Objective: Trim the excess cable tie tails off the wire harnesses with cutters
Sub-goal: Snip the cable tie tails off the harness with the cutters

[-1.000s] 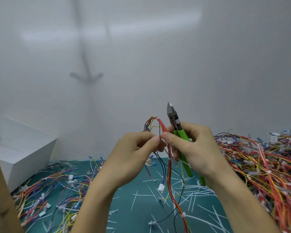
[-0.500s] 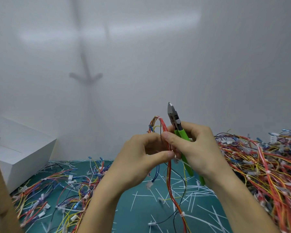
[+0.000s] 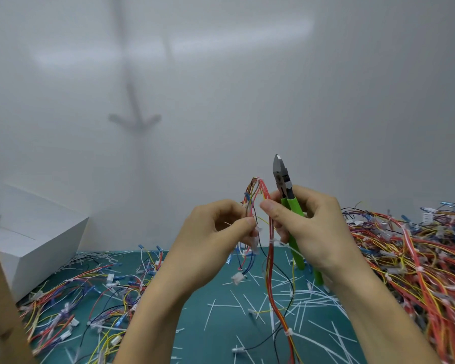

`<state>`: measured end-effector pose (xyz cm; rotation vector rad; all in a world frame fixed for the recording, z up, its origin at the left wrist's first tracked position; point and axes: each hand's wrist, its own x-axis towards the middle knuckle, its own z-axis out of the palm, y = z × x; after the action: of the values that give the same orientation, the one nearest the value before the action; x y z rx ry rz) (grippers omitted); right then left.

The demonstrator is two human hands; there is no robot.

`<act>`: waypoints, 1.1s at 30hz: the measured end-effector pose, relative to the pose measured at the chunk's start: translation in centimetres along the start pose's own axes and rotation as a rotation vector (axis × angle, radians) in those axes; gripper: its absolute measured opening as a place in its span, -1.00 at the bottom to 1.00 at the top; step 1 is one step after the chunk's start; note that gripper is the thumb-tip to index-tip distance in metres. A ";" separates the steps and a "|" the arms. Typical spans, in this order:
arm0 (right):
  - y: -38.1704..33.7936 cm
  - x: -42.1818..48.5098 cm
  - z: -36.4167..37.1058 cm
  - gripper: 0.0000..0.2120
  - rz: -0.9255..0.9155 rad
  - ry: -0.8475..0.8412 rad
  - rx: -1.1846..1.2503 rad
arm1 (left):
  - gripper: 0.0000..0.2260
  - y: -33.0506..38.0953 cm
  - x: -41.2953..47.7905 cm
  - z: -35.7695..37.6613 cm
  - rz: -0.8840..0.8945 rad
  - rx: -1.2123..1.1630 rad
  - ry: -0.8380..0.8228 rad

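I hold a wire harness [image 3: 269, 261] of red, yellow, blue and black wires up in front of me, looped over at the top. My left hand [image 3: 216, 237] pinches one side of the loop near a white connector. My right hand [image 3: 307, 227] grips the green-handled cutters [image 3: 286, 195], jaws closed and pointing up, while its thumb and forefinger pinch the red strand of the harness. White cable ties [image 3: 273, 241] sit on the strand below my fingers.
A big pile of harnesses [image 3: 415, 261] fills the right side. A smaller heap [image 3: 71, 298] lies at the left. Cut white tie tails [image 3: 294, 308] litter the green mat [image 3: 221, 324]. A white box [image 3: 29, 240] stands at the left, with a wooden strip at the frame's edge.
My left hand has slid down and left along the harness, spreading the loop apart from the right hand. The right hand and cutters have stayed almost still.
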<state>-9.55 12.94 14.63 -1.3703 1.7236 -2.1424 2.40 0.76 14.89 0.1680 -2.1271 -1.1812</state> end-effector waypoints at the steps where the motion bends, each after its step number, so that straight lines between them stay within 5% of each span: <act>1: 0.0 0.1 0.0 -0.92 0.010 0.008 0.007 | -0.88 0.1 0.0 -0.1 -0.012 -0.015 0.021; 7: 0.0 0.2 -0.4 -0.95 0.037 -0.009 0.038 | -0.78 0.2 0.0 -1.3 -0.074 -0.048 0.139; 13: -0.6 0.0 -0.9 -0.75 0.022 -0.038 0.053 | -0.67 -0.4 -0.1 -1.2 -0.213 -0.010 0.060; 19: -1.2 -0.1 -0.9 -0.79 -0.005 -0.077 0.086 | -0.46 -0.7 -0.2 -0.8 -0.397 0.202 -0.097; 23: -1.1 -0.1 -0.8 -0.77 -0.004 -0.065 0.057 | -0.78 0.0 -0.3 -0.9 -0.169 0.379 0.294; 25: -1.0 -0.1 -0.6 -0.76 -0.024 -0.061 0.026 | -0.93 0.6 -0.3 -1.0 -0.011 0.225 0.427; 30: -0.9 0.0 0.0 -0.96 -0.088 -0.116 0.004 | -0.84 1.4 -0.4 0.3 -0.032 -0.080 0.029; 33: -0.6 0.0 0.0 -0.92 -0.155 -0.173 -0.055 | -0.77 1.4 -0.3 1.3 -0.078 -0.102 -0.011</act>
<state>-9.27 13.13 15.08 -1.7013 1.6734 -1.9916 2.08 2.59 15.40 0.2005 -2.0808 -1.3350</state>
